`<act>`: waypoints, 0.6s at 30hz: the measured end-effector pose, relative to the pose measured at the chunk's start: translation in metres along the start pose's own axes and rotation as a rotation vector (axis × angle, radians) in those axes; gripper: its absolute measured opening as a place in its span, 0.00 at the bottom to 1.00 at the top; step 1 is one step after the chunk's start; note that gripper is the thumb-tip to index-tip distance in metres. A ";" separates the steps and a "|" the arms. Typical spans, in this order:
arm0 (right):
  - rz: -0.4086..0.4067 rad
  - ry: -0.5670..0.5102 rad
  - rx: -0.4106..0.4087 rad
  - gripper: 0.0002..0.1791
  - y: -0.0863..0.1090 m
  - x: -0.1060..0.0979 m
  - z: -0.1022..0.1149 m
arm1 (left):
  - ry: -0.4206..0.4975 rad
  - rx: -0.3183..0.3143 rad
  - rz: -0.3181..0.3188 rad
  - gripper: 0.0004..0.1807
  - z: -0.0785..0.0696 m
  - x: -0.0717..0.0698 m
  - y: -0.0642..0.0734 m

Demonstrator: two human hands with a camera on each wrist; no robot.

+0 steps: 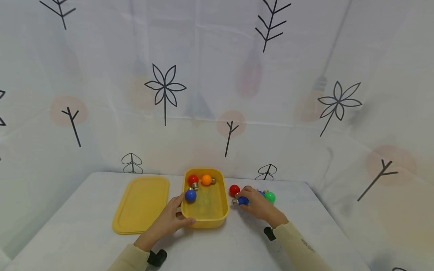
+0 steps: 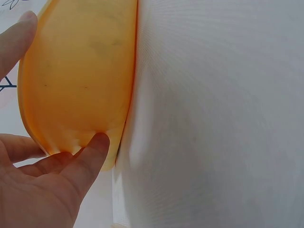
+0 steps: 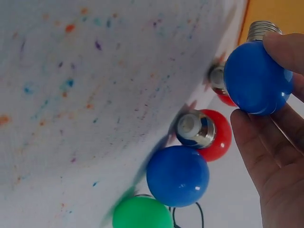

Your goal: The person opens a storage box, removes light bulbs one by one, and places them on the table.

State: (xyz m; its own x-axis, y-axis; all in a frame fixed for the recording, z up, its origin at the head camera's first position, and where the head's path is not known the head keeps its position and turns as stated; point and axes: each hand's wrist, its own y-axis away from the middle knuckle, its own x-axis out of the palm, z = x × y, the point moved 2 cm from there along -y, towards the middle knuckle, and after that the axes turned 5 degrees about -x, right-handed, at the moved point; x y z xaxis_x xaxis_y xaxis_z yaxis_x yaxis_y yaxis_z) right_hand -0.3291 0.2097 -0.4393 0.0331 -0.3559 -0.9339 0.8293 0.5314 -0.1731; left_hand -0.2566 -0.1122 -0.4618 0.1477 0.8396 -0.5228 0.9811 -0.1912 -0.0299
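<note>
My right hand (image 1: 259, 205) pinches a blue light bulb (image 3: 256, 78) between thumb and fingers, its metal screw base pointing toward the yellow bin (image 1: 205, 223). Around that hand on the table lie a red bulb (image 1: 234, 190), a green bulb (image 1: 269, 197) and another blue bulb (image 3: 178, 175); a second red bulb (image 3: 221, 137) shows in the right wrist view. My left hand (image 1: 169, 219) holds the bin at its near left corner, fingers along the side and thumb at the front. Inside it are a red bulb (image 1: 193, 180), an orange bulb (image 1: 206, 180) and a blue bulb (image 1: 190, 195).
A flat yellow lid (image 1: 142, 205) lies on the white table (image 1: 217, 248) left of the bin. Behind the table hangs a pale cloth (image 1: 200, 94) printed with flowers and twigs.
</note>
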 end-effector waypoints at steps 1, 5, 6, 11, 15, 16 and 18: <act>0.007 0.007 0.006 0.19 0.000 0.001 -0.001 | 0.000 -0.002 -0.001 0.56 0.000 0.000 0.000; 0.024 0.007 0.028 0.21 0.000 0.005 -0.001 | 0.004 -0.004 -0.003 0.56 0.001 0.000 0.000; 0.028 0.010 0.034 0.21 -0.001 0.006 -0.001 | 0.005 -0.004 -0.004 0.56 0.001 0.000 0.000; 0.035 0.019 0.048 0.22 -0.001 0.008 0.000 | 0.005 -0.009 -0.003 0.56 0.000 0.000 0.000; 0.036 0.032 0.048 0.22 -0.002 0.009 0.000 | 0.002 -0.008 -0.002 0.56 0.000 0.000 0.000; 0.037 0.036 0.043 0.22 -0.003 0.009 0.000 | 0.003 -0.007 -0.001 0.56 0.000 0.000 0.000; 0.039 0.041 0.036 0.22 -0.003 0.009 0.000 | 0.001 -0.003 -0.002 0.56 0.000 0.000 0.000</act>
State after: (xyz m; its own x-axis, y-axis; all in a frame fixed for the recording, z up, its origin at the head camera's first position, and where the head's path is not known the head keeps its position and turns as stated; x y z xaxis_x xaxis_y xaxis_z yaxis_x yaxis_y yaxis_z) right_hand -0.3308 0.2049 -0.4469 0.0434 -0.3034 -0.9519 0.8476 0.5155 -0.1256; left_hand -0.2567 -0.1121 -0.4622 0.1460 0.8405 -0.5218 0.9817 -0.1882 -0.0284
